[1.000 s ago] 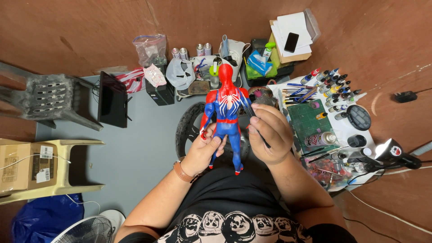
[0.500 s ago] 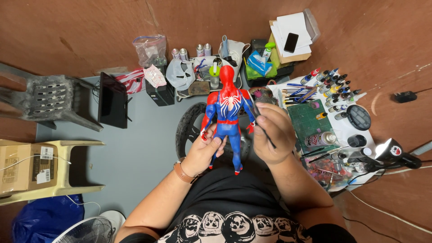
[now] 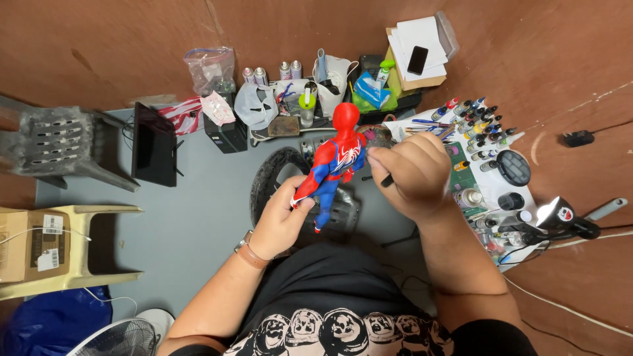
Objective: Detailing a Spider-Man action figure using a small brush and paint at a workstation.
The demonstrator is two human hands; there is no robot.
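Note:
A red and blue action figure [image 3: 336, 158] with a white spider mark on its back is held upright and tilted to the right above my lap. My left hand [image 3: 280, 221] grips it by the lower arm and leg. My right hand [image 3: 409, 173] is closed around a thin black brush [image 3: 386, 180], its fingers right beside the figure's right shoulder. The brush tip is hidden behind my fingers.
A small worktable [image 3: 491, 178] at the right carries several paint bottles [image 3: 478, 122], a green mat, jars and a black lamp [image 3: 560, 217]. Spray cans [image 3: 270, 72], bags and boxes line the wall. A grey chair [image 3: 59, 142], beige chair [image 3: 79, 247], black panel [image 3: 153, 145] and fan [image 3: 119, 336] stand left.
The figure has tilted to the right and shifted slightly. My right hand has moved up against its right shoulder with the brush.

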